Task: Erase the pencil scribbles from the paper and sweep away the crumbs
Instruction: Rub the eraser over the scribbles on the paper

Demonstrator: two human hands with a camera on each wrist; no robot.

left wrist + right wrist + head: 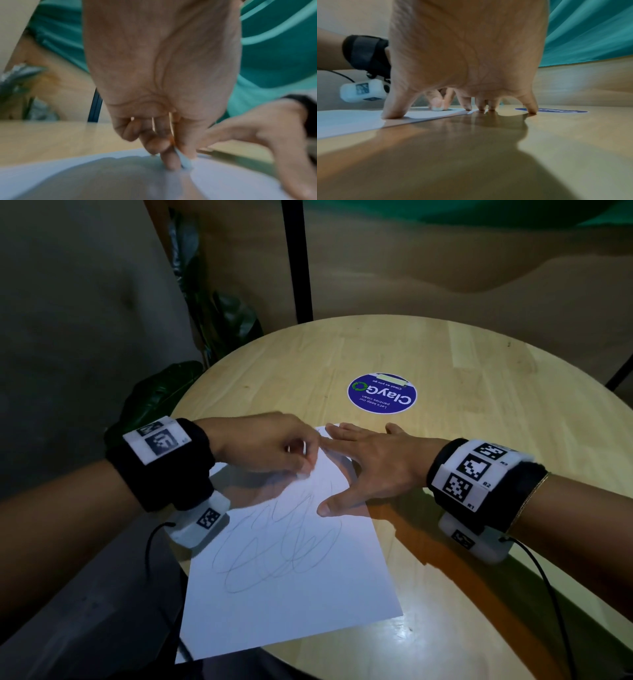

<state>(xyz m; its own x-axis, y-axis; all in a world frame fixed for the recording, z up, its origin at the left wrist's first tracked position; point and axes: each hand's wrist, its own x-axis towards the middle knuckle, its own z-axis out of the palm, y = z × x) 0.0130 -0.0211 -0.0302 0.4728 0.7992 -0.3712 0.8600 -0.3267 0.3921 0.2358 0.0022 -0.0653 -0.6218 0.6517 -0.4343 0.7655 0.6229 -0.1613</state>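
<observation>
Left hand pinching eraser on paper by right hand's flat, spread fingertips — scribbles just below thumb. Risk: paper creasing if pressure slips.

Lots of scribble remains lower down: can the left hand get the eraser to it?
Probably yes: left hand pinches the eraser on the paper; nothing covers the scribbles, right hand sits aside.
</observation>
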